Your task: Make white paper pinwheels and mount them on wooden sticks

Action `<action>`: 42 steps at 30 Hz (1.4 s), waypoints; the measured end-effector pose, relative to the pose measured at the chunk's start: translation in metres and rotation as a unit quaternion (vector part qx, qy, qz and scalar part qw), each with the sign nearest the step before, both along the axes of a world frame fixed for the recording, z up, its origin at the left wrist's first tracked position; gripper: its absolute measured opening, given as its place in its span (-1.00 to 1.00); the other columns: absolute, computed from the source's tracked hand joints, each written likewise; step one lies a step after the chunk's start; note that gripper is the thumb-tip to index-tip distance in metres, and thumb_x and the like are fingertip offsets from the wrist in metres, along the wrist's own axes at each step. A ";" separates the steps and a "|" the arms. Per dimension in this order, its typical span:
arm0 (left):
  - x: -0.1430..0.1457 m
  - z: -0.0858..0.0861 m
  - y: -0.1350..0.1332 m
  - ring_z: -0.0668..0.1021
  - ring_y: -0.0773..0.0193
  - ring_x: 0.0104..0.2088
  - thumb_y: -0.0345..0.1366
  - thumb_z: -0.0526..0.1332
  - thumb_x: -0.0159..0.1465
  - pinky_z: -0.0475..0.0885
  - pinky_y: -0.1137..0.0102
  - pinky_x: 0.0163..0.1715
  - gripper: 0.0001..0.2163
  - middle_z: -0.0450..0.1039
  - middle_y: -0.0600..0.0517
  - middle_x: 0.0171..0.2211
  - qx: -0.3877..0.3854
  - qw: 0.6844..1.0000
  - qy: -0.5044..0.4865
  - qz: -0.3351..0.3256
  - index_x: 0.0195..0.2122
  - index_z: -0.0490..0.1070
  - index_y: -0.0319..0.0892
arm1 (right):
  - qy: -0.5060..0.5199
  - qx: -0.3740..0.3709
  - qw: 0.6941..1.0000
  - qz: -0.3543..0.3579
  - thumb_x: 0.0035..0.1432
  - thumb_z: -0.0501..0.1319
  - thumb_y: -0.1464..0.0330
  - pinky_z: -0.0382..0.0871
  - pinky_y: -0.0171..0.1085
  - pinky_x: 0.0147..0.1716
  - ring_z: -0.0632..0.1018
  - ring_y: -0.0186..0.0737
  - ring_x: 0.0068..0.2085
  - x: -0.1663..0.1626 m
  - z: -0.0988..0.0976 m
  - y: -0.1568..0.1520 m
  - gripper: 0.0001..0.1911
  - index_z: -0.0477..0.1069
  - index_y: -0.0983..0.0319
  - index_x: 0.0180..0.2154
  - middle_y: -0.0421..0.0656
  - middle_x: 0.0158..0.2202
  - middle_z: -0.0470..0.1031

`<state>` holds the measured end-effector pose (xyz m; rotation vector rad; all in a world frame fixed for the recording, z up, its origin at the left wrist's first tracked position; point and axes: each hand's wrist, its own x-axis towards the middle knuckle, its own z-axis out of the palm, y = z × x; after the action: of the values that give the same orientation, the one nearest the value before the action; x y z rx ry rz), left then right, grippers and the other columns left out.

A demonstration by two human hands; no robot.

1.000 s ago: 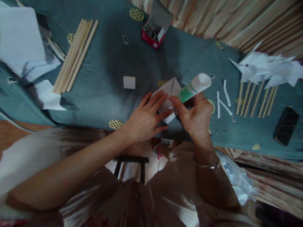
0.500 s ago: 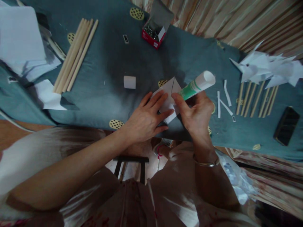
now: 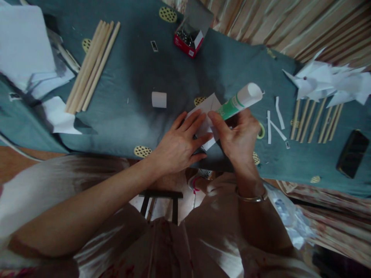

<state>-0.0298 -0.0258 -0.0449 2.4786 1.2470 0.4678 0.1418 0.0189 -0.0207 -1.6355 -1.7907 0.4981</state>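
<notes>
Fingers spread, my left hand [image 3: 184, 141] lies flat on a folded white paper [image 3: 210, 104] at the table's near edge. My right hand [image 3: 239, 133] is closed around a white and green glue stick [image 3: 239, 101], which is tilted with its lower end at the paper. That lower tip is hidden by my fingers. A short white cylinder, like a cap [image 3: 159, 99], lies on the cloth to the left of the paper. Right of my right hand are several narrow paper strips [image 3: 269, 127].
Wooden sticks [image 3: 92, 67] and white paper sheets [image 3: 26, 42] lie at left. A red box of small metal pieces [image 3: 188, 42] stands open at the back. Paper pinwheels [image 3: 319, 81] on sticks and a dark phone [image 3: 353, 153] are at right, on the green tablecloth [image 3: 124, 77].
The glue stick and my right hand have shifted slightly left and up across the paper. My left hand stays pressed in the same place.
</notes>
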 end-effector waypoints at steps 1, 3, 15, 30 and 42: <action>0.000 0.000 0.000 0.13 -0.18 0.41 -0.01 0.21 0.34 0.07 -0.15 0.34 -0.53 0.10 -0.18 0.41 0.000 1.000 0.000 -0.001 0.21 0.38 -0.09 | 0.000 -0.003 1.000 0.001 0.12 0.28 -0.08 0.32 -0.17 -0.42 0.46 -0.18 -0.48 0.000 0.000 0.000 -0.57 0.41 0.15 -0.37 -0.19 -0.50 0.48; 0.000 0.001 0.000 0.13 -0.19 0.41 -0.01 0.22 0.33 0.07 -0.16 0.33 -0.53 0.11 -0.19 0.40 0.002 1.000 0.000 -0.002 0.20 0.39 -0.10 | -0.002 -0.006 1.000 0.002 0.12 0.28 -0.08 0.33 -0.17 -0.42 0.46 -0.18 -0.49 0.000 0.000 0.000 -0.57 0.42 0.15 -0.36 -0.20 -0.51 0.48; 0.000 -0.001 0.000 0.14 -0.20 0.40 -0.03 0.23 0.33 0.08 -0.16 0.33 -0.54 0.14 -0.20 0.38 0.008 1.000 -0.005 -0.002 0.18 0.41 -0.12 | -0.035 -0.001 0.999 0.031 0.15 0.31 0.04 0.33 -0.22 -0.44 0.51 -0.19 -0.47 0.000 0.003 -0.006 -0.67 0.42 0.16 -0.38 -0.22 -0.52 0.51; -0.001 0.001 0.000 0.11 -0.17 0.41 0.00 0.22 0.33 0.06 -0.15 0.34 -0.52 0.10 -0.15 0.41 -0.002 1.000 -0.001 -0.001 0.22 0.37 -0.06 | -0.007 -0.012 1.000 0.016 0.12 0.30 -0.05 0.44 -0.12 -0.32 0.54 -0.11 -0.36 0.008 -0.001 -0.010 -0.60 0.43 0.16 -0.35 -0.17 -0.46 0.51; 0.000 0.002 0.000 0.11 -0.15 0.42 -0.01 0.23 0.32 0.06 -0.14 0.34 -0.50 0.08 -0.15 0.42 -0.003 1.000 0.011 0.002 0.25 0.34 -0.04 | -0.003 -0.002 1.000 -0.001 0.14 0.30 -0.01 0.44 -0.11 -0.31 0.54 -0.15 -0.38 0.008 -0.002 -0.006 -0.63 0.42 0.16 -0.36 -0.21 -0.47 0.50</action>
<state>-0.0298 -0.0259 -0.0428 2.4819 1.2605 0.4384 0.1501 0.0129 -0.0229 -1.6437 -1.7933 0.4967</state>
